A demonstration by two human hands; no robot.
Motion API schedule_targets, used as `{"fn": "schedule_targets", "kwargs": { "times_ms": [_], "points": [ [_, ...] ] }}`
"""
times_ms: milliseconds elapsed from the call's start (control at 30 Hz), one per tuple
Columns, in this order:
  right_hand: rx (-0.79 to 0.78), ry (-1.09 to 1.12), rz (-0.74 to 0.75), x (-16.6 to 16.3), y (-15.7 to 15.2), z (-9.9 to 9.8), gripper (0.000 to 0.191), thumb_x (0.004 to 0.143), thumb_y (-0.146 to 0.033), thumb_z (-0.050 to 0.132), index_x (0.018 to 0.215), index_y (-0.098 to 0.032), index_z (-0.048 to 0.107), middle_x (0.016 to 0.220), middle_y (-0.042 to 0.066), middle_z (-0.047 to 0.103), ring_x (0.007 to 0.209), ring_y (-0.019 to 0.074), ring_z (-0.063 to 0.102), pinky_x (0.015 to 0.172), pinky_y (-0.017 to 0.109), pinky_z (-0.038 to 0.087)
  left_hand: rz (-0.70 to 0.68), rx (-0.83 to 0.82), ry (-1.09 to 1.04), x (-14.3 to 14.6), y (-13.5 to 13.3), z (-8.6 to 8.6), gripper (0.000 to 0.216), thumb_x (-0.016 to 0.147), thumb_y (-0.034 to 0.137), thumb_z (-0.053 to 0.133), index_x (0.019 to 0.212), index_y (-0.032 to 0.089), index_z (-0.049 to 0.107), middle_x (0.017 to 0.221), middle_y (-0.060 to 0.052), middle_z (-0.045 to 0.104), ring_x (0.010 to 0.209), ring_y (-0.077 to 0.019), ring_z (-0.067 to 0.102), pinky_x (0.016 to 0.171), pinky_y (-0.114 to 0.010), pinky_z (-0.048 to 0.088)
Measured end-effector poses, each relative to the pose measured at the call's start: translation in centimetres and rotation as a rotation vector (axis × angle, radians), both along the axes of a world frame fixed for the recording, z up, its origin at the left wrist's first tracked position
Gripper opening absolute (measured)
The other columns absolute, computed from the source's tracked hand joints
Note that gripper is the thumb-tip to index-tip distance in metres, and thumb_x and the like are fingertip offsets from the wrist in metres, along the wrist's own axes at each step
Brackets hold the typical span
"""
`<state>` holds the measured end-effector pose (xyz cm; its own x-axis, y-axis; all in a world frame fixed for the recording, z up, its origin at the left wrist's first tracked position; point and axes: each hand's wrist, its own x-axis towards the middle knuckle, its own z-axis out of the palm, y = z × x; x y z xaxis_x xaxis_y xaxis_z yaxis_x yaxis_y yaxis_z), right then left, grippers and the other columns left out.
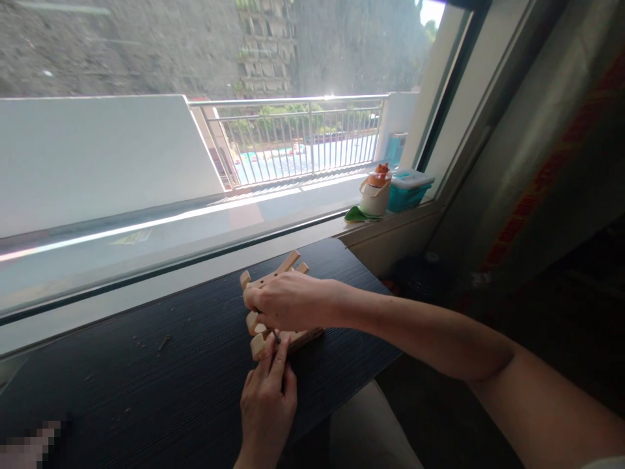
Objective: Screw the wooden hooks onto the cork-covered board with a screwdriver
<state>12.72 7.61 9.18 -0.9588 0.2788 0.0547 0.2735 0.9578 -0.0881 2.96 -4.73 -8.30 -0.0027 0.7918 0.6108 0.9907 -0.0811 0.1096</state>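
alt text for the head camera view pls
A person's right hand grips a pegged wooden frame on a dark table by a window, while the left hand pinches a thin dark pin against it. A loose screw lies nearby; a white jug sits on the sill.

Head-worn view, forward and down, close over the table [146, 378]

a wide window [195, 130] is set along the far side, and strong daylight is let in through it. outside, a white parapet wall [97, 156] and a metal railing [303, 137] are seen before a grey building face [266, 45]. a dark wood-grain tabletop [146, 378] is placed just below the pale windowsill [405, 220], where a white jug [375, 194], a teal box [409, 189] and a green cloth [359, 215] are kept. the right wall [537, 163] and floor [561, 312] are left in shadow.
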Motion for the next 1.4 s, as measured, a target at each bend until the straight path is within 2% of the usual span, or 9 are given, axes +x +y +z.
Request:
{"fn": "schedule_targets", "kwargs": {
  "times_ms": [200,367,467,767,967,1100,1233,1400],
  "points": [
    [0.037,-0.030,-0.023,0.2,-0.2,1.3,0.019,0.085,-0.029,0.049,0.093,-0.015,0.058,0.091,0.010,0.066,0.078,0.0240,0.064,0.059,0.031,0.042,0.008,-0.008,0.020,0.0,-0.1,0.1,0.046,0.083,0.014,0.049,0.129,0.019,0.047,0.132,-0.011,0.053,0.103,-0.0222,0.062,0.075,-0.031,0.051],
    [0.002,-0.135,0.079,0.2,-0.5,2.5,0.015,0.084,-0.021,0.049,0.089,-0.017,0.063,0.093,0.007,0.066,0.085,0.0216,0.062,0.063,0.029,0.041,0.019,0.002,0.035,-0.1,0.0,-0.1,0.043,0.082,0.013,0.049,0.126,0.018,0.051,0.128,-0.013,0.056,0.098,-0.0220,0.064,0.075,-0.031,0.051],
    [-0.012,-0.158,0.122,0.0,-0.4,2.3,0.015,0.086,-0.018,0.048,0.088,-0.015,0.063,0.093,0.007,0.067,0.089,0.0208,0.061,0.066,0.028,0.040,0.014,0.008,0.034,-0.1,0.0,-0.1,0.043,0.083,0.014,0.048,0.125,0.017,0.051,0.127,-0.013,0.057,0.099,-0.0227,0.064,0.075,-0.031,0.052],
    [0.010,-0.045,0.047,-0.3,0.4,0.5,0.018,0.089,-0.022,0.044,0.088,-0.012,0.059,0.090,0.011,0.066,0.085,0.0218,0.062,0.066,0.030,0.041,-0.007,0.021,0.015,0.0,0.0,0.0,0.047,0.083,0.013,0.048,0.129,0.020,0.046,0.131,-0.010,0.054,0.103,-0.0216,0.062,0.075,-0.030,0.051],
    [-0.004,-0.087,0.022,-0.3,-0.1,1.6,0.020,0.086,-0.029,0.048,0.091,-0.016,0.061,0.093,0.011,0.066,0.082,0.0229,0.062,0.060,0.029,0.041,0.003,0.020,0.026,0.0,0.1,-0.1,0.044,0.083,0.014,0.048,0.127,0.019,0.048,0.130,-0.010,0.055,0.104,-0.0226,0.061,0.075,-0.031,0.051],
    [-0.019,-0.117,0.045,0.0,-0.4,2.5,0.015,0.082,-0.022,0.052,0.093,-0.019,0.062,0.090,0.007,0.067,0.081,0.0216,0.062,0.058,0.027,0.039,0.001,0.027,0.030,-0.1,0.1,-0.2,0.043,0.083,0.014,0.049,0.126,0.018,0.050,0.129,-0.011,0.056,0.100,-0.0227,0.063,0.074,-0.031,0.052],
    [-0.011,-0.089,0.094,-0.1,-0.1,1.9,0.012,0.083,-0.020,0.053,0.088,-0.016,0.062,0.088,0.008,0.067,0.085,0.0224,0.062,0.062,0.028,0.040,0.006,0.023,0.030,0.0,0.2,-0.1,0.043,0.082,0.014,0.049,0.125,0.018,0.051,0.127,-0.012,0.057,0.098,-0.0230,0.064,0.073,-0.032,0.052],
    [-0.001,-0.035,0.049,-0.2,0.0,0.9,0.015,0.087,-0.024,0.049,0.090,-0.014,0.060,0.087,0.011,0.066,0.085,0.0229,0.063,0.066,0.030,0.043,0.002,0.017,0.024,-0.1,0.0,-0.2,0.043,0.082,0.014,0.050,0.126,0.018,0.051,0.129,-0.012,0.055,0.096,-0.0225,0.064,0.074,-0.031,0.052]
  ]
}}
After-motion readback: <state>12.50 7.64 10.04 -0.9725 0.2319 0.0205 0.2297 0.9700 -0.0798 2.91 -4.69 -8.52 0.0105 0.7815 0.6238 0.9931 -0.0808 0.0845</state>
